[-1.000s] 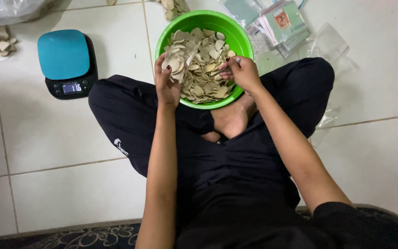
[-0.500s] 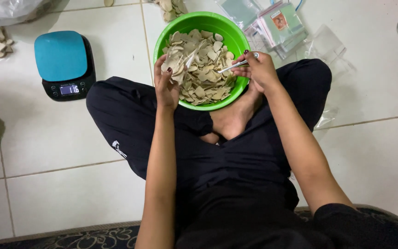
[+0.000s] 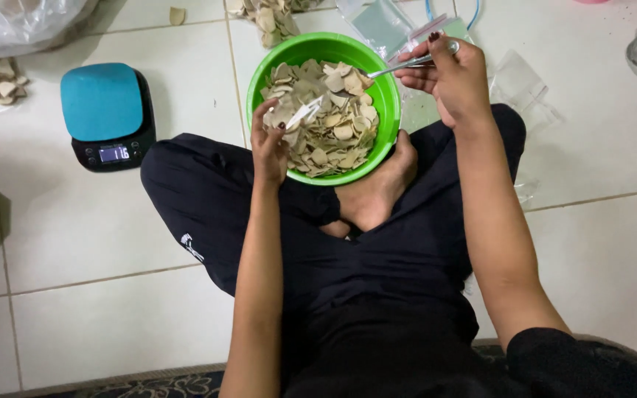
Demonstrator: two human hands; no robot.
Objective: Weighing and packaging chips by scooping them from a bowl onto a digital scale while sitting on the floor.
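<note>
1 green bowl [image 3: 386, 103] of dried slices at 12 o'clock; 1 slice [image 3: 302, 114] pinched by left hand [image 3: 270, 144] fingers; 1 metal spoon [image 3: 411, 63] gripped by right hand [image 3: 453, 81]; 1 blue scale [image 3: 106, 114] at 10.

Home floor workspace: white tiled floor [image 3: 97, 243], patterned rug edge [image 3: 149, 383], small kitchen scale [image 3: 107, 114].
</note>
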